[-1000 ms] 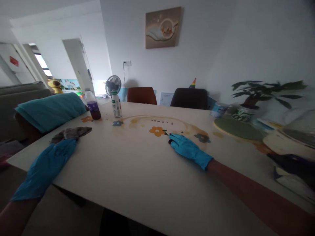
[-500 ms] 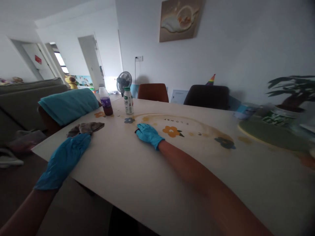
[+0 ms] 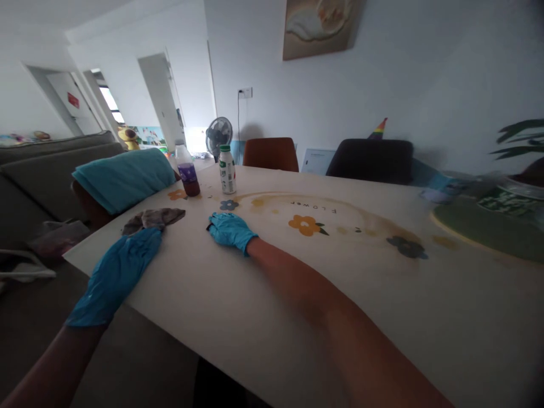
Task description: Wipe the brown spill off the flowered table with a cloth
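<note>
My left hand (image 3: 125, 272), in a blue glove, rests near the left edge of the white table (image 3: 204, 289). Its fingers grip the near side of a crumpled grey-brown rag (image 3: 170, 215), which lies on the tabletop. Farther right, my right hand (image 3: 229, 231), also gloved in blue, presses palm down on the table with its fingers curled. A small dark bit shows at the fingertips; what it belongs to is hidden under the hand. Printed flowers, such as an orange one (image 3: 305, 225), decorate the surface to its right.
A purple-labelled bottle (image 3: 188, 173) and a white bottle with a green cap (image 3: 227, 173) stand beyond my hands. At the right are a green mat (image 3: 480, 229) and a potted plant (image 3: 514, 195). Chairs (image 3: 271, 154) line the far side.
My right hand has slid left across the tabletop, away from the orange flower and closer to the rag. My left hand stays at the rag. The view has shifted slightly.
</note>
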`<state>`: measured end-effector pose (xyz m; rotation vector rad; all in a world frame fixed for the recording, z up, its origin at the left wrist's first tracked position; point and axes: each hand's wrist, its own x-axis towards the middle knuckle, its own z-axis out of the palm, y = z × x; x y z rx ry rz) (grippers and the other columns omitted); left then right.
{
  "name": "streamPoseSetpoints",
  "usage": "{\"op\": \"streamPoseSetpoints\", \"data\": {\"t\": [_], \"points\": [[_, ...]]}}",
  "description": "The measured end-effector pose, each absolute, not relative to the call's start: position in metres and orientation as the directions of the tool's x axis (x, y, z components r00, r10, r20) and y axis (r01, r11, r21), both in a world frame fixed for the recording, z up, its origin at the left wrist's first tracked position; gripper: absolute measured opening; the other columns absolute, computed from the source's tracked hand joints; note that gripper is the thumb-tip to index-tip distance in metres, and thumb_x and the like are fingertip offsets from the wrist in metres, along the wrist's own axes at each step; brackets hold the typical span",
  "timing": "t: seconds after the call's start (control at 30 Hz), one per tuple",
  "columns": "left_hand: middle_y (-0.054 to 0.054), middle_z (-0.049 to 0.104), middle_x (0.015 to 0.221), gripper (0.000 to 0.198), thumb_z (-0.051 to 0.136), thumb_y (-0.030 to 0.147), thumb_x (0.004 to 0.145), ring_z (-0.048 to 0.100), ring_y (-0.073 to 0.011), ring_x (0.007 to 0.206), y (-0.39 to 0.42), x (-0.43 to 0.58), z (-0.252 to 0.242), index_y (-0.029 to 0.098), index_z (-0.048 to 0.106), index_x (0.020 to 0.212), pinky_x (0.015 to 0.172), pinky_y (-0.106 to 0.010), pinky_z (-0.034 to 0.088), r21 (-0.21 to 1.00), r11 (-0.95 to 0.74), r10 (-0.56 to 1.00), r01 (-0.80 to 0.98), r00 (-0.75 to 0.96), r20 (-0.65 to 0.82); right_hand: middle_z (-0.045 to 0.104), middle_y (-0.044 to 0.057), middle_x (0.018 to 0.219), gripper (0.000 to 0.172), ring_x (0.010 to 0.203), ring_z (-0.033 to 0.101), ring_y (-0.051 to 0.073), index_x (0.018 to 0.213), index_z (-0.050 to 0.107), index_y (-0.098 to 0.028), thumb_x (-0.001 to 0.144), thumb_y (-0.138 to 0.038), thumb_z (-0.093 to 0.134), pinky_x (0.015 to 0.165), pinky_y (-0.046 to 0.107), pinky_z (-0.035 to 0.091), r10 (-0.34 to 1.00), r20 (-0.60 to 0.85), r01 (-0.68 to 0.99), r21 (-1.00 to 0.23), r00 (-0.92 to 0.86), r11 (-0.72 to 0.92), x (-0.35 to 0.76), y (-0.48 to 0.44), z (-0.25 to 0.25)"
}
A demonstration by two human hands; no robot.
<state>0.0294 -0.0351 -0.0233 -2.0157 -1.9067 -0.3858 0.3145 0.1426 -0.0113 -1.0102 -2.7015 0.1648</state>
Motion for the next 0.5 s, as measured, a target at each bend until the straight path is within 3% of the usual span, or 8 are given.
{"op": "streamPoseSetpoints", "data": {"t": [0.13,0.33,0.5], "points": [[-0.021,0.060,0.168,0.062,0.032,0.031,0.112,0.059,-0.0316,0.158,-0.035,0.018,-0.027,0.004,0.065,0.157,0.138,-0.051,0.043,-0.064,-0.134,0.907,0.989,0.148,0.394,0.056,0.014,0.171,0.047,0.155,0.059,0.029,0.162,0.066,-0.013,0.122,-0.034,0.054,0.137,0.042,0.040,0.635,0.192,0.605,-0.193,-0.749,0.772,0.344,0.114,-0.015],[-0.020,0.062,0.166,0.063,0.033,0.029,0.107,0.062,-0.0340,0.155,-0.036,0.016,-0.025,0.006,0.067,0.155,0.136,-0.054,0.045,-0.123,-0.124,0.916,0.985,0.162,0.368,0.053,0.011,0.174,0.053,0.159,0.055,0.031,0.168,0.062,-0.017,0.122,-0.040,0.051,0.140,0.048,0.037,0.643,0.193,0.611,-0.202,-0.742,0.766,0.426,0.070,-0.027],[-0.020,0.064,0.165,0.065,0.032,0.039,0.110,0.060,-0.0339,0.156,-0.033,0.024,-0.021,0.005,0.068,0.152,0.139,-0.054,0.040,0.003,-0.080,0.924,0.997,0.073,0.375,0.051,0.014,0.175,0.060,0.161,0.052,0.038,0.171,0.060,-0.018,0.121,-0.049,0.048,0.140,0.060,0.035,0.718,0.199,0.669,-0.265,-0.667,0.695,0.519,0.040,-0.038]]}}
